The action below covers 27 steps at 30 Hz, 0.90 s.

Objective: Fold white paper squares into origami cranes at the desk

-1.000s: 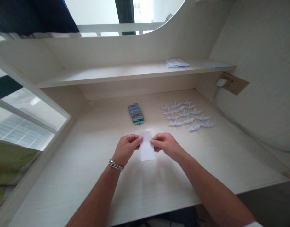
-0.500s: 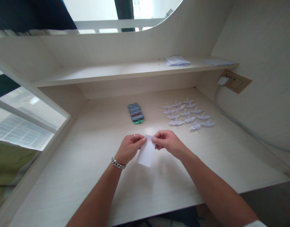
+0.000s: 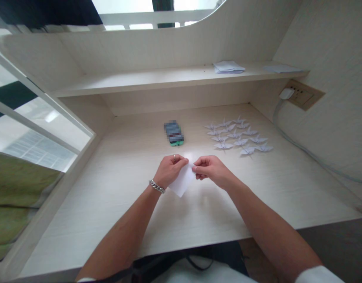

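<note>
A small folded sheet of white paper is held just above the pale desk at its middle. My left hand, with a ring and a metal bracelet, pinches the paper's upper left part. My right hand pinches its upper right edge, fingertips almost meeting those of the left. The paper hangs tilted, one corner pointing down towards me. Several white paper cranes lie in rows on the desk to the right, beyond my right hand.
A phone lies on the desk behind my hands. Stacks of white paper rest on the shelf above. A wall socket with a plug and cable is at the right. A glass panel borders the left side.
The paper has turned from upright to tilted, and my two hands have drawn closer together on its top edge. The camera has shifted slightly.
</note>
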Tool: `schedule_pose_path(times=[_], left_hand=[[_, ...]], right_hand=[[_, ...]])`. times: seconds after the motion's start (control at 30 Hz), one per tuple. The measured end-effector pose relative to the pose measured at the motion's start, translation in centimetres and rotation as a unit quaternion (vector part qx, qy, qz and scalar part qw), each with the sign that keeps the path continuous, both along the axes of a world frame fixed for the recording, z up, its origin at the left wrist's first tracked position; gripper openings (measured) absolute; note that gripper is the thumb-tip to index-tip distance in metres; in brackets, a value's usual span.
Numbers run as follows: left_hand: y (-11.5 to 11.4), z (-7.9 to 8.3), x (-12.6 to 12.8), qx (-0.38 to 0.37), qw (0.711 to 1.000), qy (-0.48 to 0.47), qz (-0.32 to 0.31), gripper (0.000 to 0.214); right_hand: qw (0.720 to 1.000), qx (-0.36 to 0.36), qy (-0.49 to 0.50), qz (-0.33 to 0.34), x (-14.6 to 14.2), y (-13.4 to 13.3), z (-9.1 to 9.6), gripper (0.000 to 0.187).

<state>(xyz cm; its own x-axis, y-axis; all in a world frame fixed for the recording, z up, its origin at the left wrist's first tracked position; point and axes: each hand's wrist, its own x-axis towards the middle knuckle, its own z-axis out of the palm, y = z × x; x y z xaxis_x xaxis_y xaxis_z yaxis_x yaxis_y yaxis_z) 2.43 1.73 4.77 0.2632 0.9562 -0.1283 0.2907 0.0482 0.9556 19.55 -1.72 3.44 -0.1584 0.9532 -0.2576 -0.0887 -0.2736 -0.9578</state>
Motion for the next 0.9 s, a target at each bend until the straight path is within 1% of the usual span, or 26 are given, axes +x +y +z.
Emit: schedule_pose_path(times=[0.07, 0.13, 0.2, 0.3, 0.4, 0.47, 0.57, 0.63, 0.7, 0.77, 0.9], left_hand=[[-0.1, 0.0, -0.5, -0.01, 0.999, -0.034, 0.015, 0.028], [-0.4, -0.2, -1.2, -0.046, 0.997, -0.068, 0.006, 0.03], [-1.0, -0.4, -1.9, -0.063, 0.995, -0.076, -0.018, 0.034], [-1.9, -0.9, -2.8, -0.086, 0.993, -0.075, -0.017, 0.033], [-2.3, -1.2, -3.3, -0.076, 0.995, -0.066, -0.007, 0.029], [-2.3, -1.3, -3.5, -0.068, 0.995, -0.065, -0.013, 0.029], [-2.0, -1.4, -3.6, -0.055, 0.995, -0.068, -0.04, 0.029], [-1.8, -1.4, -3.5, -0.051, 0.994, -0.065, -0.065, 0.03], [-1.6, -1.3, -3.4, -0.046, 0.994, -0.06, -0.074, 0.03], [-1.5, -1.1, -3.2, -0.039, 0.996, -0.058, -0.062, 0.03], [-1.5, -0.6, -3.2, -0.041, 0.997, -0.056, -0.042, 0.03]], right_hand=[[1.0, -0.005, 0.016, -0.012, 0.1, -0.2, -0.2, 0.027], [0.999, -0.005, 0.029, -0.033, 0.2, -0.3, -0.5, 0.027], [0.998, -0.005, 0.037, -0.053, 0.3, -0.4, -0.7, 0.028], [0.997, -0.003, 0.037, -0.063, 0.4, -0.6, -0.8, 0.03], [0.998, -0.003, 0.039, -0.056, 0.2, -0.9, -0.8, 0.031], [0.998, -0.002, 0.041, -0.051, 0.1, -1.0, -0.7, 0.031], [0.999, 0.006, 0.017, -0.043, -0.2, -1.1, -0.5, 0.029], [0.999, 0.021, -0.007, -0.026, -0.3, -1.0, -0.3, 0.028], [0.999, 0.035, -0.01, -0.003, -0.3, -0.9, -0.1, 0.027], [0.999, 0.04, 0.005, 0.013, -0.1, -1.0, 0.0, 0.029], [0.999, 0.043, 0.018, 0.015, 0.2, -1.4, 0.2, 0.03]])
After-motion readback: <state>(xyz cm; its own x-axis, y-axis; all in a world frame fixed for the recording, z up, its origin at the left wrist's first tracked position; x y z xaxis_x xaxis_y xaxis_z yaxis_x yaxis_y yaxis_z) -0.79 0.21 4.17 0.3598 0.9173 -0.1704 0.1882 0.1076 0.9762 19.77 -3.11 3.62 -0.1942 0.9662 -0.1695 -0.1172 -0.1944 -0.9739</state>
